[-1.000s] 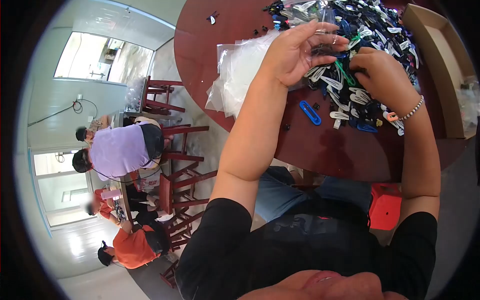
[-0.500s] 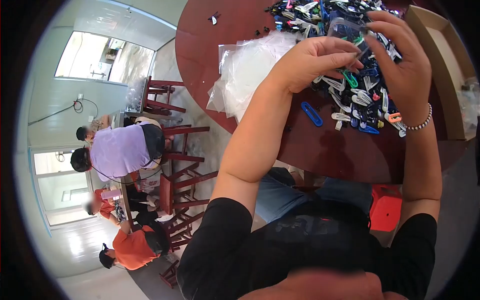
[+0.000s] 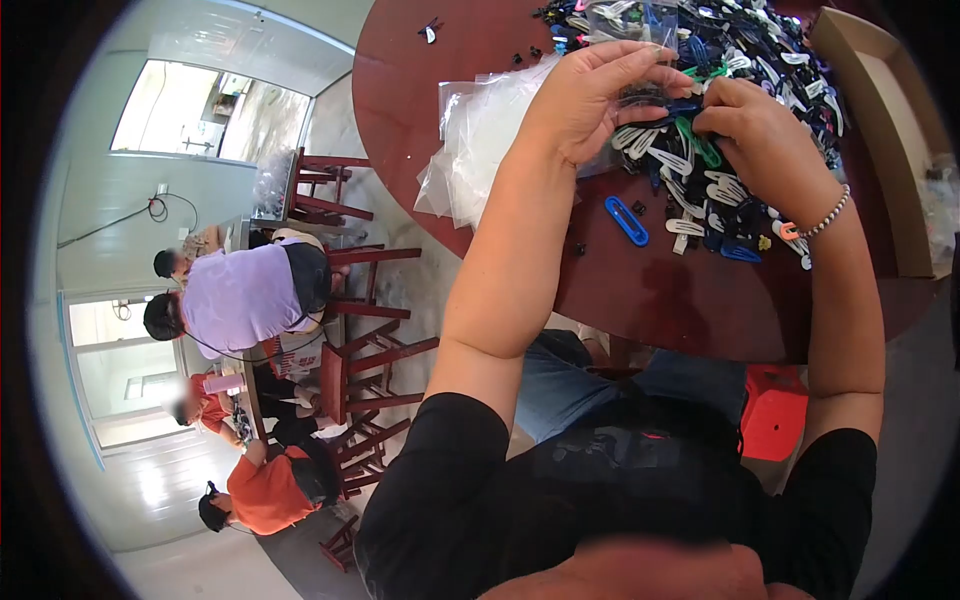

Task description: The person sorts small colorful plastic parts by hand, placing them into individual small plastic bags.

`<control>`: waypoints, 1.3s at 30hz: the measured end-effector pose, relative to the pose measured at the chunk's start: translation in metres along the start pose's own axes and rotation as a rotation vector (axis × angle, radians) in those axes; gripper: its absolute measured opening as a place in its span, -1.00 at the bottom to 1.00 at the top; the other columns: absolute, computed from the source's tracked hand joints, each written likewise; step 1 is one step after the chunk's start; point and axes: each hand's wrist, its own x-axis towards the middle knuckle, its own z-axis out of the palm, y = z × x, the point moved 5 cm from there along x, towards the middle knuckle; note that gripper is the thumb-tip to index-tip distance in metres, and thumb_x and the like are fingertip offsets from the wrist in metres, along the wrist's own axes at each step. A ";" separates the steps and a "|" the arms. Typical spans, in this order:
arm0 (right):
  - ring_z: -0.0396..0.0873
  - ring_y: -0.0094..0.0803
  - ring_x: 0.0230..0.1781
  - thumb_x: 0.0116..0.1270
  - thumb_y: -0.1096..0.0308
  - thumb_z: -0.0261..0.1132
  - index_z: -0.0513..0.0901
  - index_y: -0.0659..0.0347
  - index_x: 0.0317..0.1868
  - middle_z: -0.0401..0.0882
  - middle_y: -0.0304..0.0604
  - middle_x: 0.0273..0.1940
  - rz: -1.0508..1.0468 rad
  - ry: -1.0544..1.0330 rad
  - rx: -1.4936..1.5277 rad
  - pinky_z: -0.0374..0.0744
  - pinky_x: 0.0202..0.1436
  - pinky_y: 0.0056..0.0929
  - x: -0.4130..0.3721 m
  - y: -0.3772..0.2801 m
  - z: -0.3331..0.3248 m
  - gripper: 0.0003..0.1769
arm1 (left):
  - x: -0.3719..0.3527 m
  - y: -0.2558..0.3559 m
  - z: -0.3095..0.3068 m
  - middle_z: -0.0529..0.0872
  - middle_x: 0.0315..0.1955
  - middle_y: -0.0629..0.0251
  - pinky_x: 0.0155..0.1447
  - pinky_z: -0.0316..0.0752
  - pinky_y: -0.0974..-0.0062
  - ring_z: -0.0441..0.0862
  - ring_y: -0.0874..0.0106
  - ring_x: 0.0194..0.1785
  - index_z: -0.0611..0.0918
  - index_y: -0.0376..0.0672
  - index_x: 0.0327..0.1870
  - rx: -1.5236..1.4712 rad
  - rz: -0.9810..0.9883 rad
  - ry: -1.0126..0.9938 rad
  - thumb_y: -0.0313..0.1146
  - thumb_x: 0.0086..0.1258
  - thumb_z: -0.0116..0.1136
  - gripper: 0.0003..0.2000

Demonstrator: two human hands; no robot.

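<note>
My left hand (image 3: 600,100) holds a clear plastic bag (image 3: 632,22) by its edge above the pile of hair clips (image 3: 730,190). Just right of it, my right hand (image 3: 755,135) reaches into the pile with bent fingertips pressed together, beside a green clip (image 3: 700,142); what they pinch is too small to tell. White, black and blue clips lie around both hands. A blue oval clip (image 3: 627,221) rests on the dark red table (image 3: 400,60), apart from the pile. Flat clear bags (image 3: 490,140) are stacked left of my left hand.
An open cardboard box (image 3: 885,130) stands along the right side of the table. Small black pieces and a small clip (image 3: 431,33) lie at the upper left. Several people sit at another table at the left, near red wooden stools (image 3: 335,385). A red stool (image 3: 772,415) is below.
My hands have moved apart from a clear bag held between them; my right hand has come down and left onto the clips. Small black pieces now show beside the blue oval clip.
</note>
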 end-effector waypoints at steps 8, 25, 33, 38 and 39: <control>0.55 -0.15 -0.24 0.10 0.61 0.27 0.58 0.33 -0.28 0.49 -0.11 -0.26 -0.008 0.033 -0.002 0.53 -0.18 -0.34 0.002 0.015 0.005 -0.86 | 0.001 0.002 -0.005 0.73 -0.18 0.11 -0.11 0.60 0.42 0.68 0.34 -0.07 0.57 -0.26 0.01 -0.135 -0.008 0.015 -0.21 0.42 0.13 -0.69; 0.58 -0.60 -0.22 0.37 0.49 0.24 0.60 0.37 0.00 0.62 -0.27 -0.21 0.396 0.345 0.569 0.54 -0.10 -0.66 -0.007 0.041 -0.034 -0.77 | -0.003 0.002 0.008 0.71 -0.07 0.09 0.01 0.59 0.41 0.65 0.32 0.05 0.56 -0.23 0.08 0.019 -0.055 -0.046 -0.20 0.45 0.08 -0.67; 0.56 -0.48 0.03 0.39 0.56 0.18 0.54 0.43 0.07 0.61 -0.08 0.00 0.119 0.779 0.528 0.49 0.15 -0.53 -0.016 -0.001 -0.057 -0.73 | -0.010 -0.005 0.034 0.71 -0.07 0.14 0.03 0.57 0.42 0.65 0.39 0.03 0.59 -0.19 0.11 0.163 -0.051 -0.254 -0.27 0.43 0.11 -0.69; 0.47 -0.48 0.14 0.34 0.44 0.27 0.51 0.29 0.20 0.55 -0.15 0.11 0.188 0.443 0.559 0.44 0.21 -0.46 0.002 0.001 -0.035 -0.58 | -0.008 -0.011 0.033 0.70 -0.07 0.11 0.03 0.58 0.39 0.64 0.35 0.05 0.58 -0.22 0.12 0.088 -0.105 -0.244 -0.29 0.45 0.07 -0.69; 0.49 -0.51 0.11 0.33 0.45 0.28 0.50 0.28 0.21 0.56 -0.17 0.09 0.187 0.426 0.699 0.46 0.17 -0.49 0.003 0.003 -0.033 -0.57 | -0.007 -0.011 0.032 0.70 -0.07 0.11 0.03 0.58 0.39 0.64 0.35 0.05 0.58 -0.22 0.12 0.088 -0.106 -0.244 -0.29 0.45 0.07 -0.69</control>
